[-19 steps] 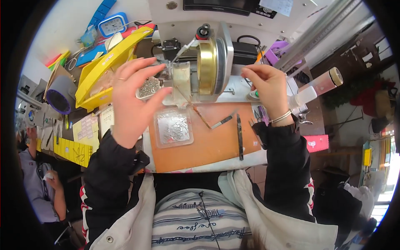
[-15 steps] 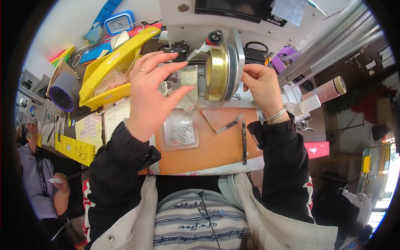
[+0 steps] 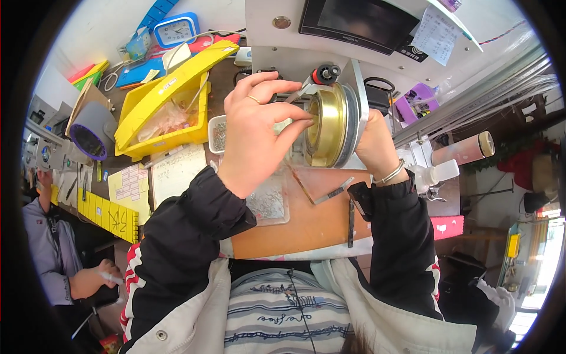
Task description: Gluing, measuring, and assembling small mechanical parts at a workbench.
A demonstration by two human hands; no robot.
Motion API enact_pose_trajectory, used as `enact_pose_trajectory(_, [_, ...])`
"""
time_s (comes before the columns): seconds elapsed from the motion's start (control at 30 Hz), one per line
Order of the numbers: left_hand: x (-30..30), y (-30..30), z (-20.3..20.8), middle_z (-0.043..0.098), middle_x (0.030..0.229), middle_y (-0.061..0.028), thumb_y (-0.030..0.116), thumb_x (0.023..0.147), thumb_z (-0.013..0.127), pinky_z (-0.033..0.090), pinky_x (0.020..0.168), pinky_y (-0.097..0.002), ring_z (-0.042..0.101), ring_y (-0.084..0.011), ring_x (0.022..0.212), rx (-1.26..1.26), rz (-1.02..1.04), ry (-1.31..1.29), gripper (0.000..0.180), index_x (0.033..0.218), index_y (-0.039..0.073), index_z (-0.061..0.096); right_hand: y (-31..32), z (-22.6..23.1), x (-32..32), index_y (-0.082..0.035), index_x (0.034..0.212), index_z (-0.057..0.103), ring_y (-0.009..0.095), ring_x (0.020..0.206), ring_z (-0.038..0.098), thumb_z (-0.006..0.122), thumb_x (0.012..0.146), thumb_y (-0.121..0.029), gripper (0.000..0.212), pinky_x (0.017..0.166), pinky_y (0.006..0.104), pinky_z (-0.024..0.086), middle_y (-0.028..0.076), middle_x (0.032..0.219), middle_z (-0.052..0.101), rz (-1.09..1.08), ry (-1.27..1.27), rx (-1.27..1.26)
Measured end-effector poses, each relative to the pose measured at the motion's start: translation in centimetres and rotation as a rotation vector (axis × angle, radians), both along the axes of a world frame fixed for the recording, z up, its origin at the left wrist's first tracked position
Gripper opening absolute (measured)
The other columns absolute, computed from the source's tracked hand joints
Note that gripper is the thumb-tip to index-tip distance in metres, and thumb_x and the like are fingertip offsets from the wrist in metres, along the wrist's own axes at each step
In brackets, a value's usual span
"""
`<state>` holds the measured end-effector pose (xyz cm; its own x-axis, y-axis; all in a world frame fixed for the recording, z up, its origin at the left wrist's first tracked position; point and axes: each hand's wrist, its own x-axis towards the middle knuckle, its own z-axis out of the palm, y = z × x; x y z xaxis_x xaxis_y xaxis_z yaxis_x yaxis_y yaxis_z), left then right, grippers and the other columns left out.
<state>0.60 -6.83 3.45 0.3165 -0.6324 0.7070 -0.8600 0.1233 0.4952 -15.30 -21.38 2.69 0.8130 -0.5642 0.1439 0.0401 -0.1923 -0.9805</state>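
A gold-coloured metal ring (image 3: 333, 127) with a dark grey band stands upright on a machine, beside a grey metal plate (image 3: 361, 88). At the ring's left face is my left hand (image 3: 250, 130). Its thumb and forefinger are pressed together there, and whatever they may hold is too small to make out. On the plate's right side, my right hand (image 3: 378, 144) reaches up with its fingers mostly hidden behind the plate. A roller with a red-rimmed black knob (image 3: 325, 75) sits above the ring. Below my left hand, partly covered by it, lies a clear tray (image 3: 268, 203) of small metal pieces.
An orange board (image 3: 295, 233) carries a metal tool (image 3: 334, 192) and a black stick (image 3: 351, 224). Left are a yellow bin (image 3: 159, 144) and a small white dish (image 3: 217, 134). A screen (image 3: 359, 23) overhangs the back. At right stands a pink bottle (image 3: 463, 148). Another person (image 3: 50, 253) sits far left.
My left hand has moved right to the ring's face, and its spread thumb and forefinger have come together. My right fingers have slipped further behind the plate. The whole view has shifted slightly.
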Motion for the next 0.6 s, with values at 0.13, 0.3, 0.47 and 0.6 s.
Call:
enact_pose_trajectory(0.13, [0.2, 1.2, 0.6, 0.067, 0.112, -0.0042, 0.005, 0.068, 0.078, 0.04, 0.098, -0.042, 0.051, -0.0294, 0.119, 0.032, 0.011, 0.016, 0.015, 0.081, 0.011, 0.076, -0.1, -0.3, -0.2, -0.001, 0.092, 0.074, 0.003, 0.071, 0.059, 0.069, 0.082, 0.003, 0.012, 0.063, 0.0218, 0.05, 0.0, 0.081, 0.07, -0.009, -0.009, 0.029])
enact_pose_trajectory(0.3, [-0.1, 1.0, 0.4, 0.067, 0.108, -0.0044, 0.002, 0.07, 0.075, 0.041, 0.098, -0.0418, 0.052, -0.0306, 0.119, 0.011, -0.003, 0.035, 0.012, 0.08, 0.007, 0.071, 0.0, -0.3, -0.1, 0.0, 0.091, 0.073, 0.003, 0.07, 0.058, 0.068, 0.082, 0.004, 0.011, 0.062, 0.0214, 0.049, -0.001, 0.081, 0.07, -0.017, -0.022, 0.073])
enact_pose_trajectory(0.47, [0.2, 1.6, 0.7, 0.064, 0.103, -0.0066, 0.001, 0.073, 0.071, 0.04, 0.099, -0.0425, 0.052, -0.032, 0.119, 0.009, 0.005, 0.054, 0.01, 0.08, 0.005, 0.067, 0.0, 0.5, -1.8, 0.0, 0.092, 0.074, 0.001, 0.063, 0.053, 0.068, 0.084, 0.001, 0.009, 0.055, 0.021, 0.044, -0.003, 0.073, 0.067, -0.151, 0.117, -0.35])
enact_pose_trajectory(0.6, [2.6, 5.1, 0.2, 0.064, 0.103, -0.009, 0.003, 0.077, 0.07, 0.038, 0.101, -0.0425, 0.051, -0.0326, 0.12, 0.06, 0.05, 0.137, 0.007, 0.082, 0.004, 0.066, 1.6, 1.4, -4.0, -0.001, 0.092, 0.074, 0.001, 0.059, 0.052, 0.07, 0.084, 0.0, 0.009, 0.051, 0.0193, 0.04, -0.002, 0.07, 0.066, -0.342, 0.106, -0.286])
